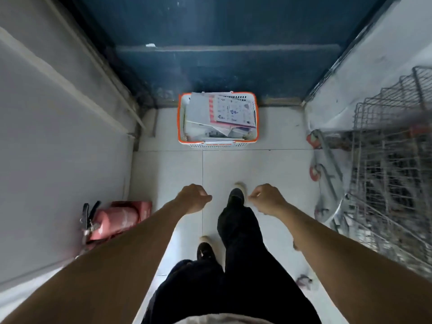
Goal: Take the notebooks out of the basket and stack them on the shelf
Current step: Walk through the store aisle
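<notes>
A white basket with an orange rim (178,118) stands on the tiled floor against a dark blue wall, straight ahead of me. Several notebooks (233,111) lie in it, the top one white with small printed pictures, a grey one beside it. My left hand (192,198) and my right hand (266,198) hang well short of the basket, above the floor, fingers loosely curled, holding nothing. A white shelf surface (46,136) runs along my left side.
A red fire extinguisher (112,220) lies on the floor by the left shelf. Metal shopping trolleys (385,171) with red wheels crowd the right side. My legs and shoes (236,197) are on the tiles between them.
</notes>
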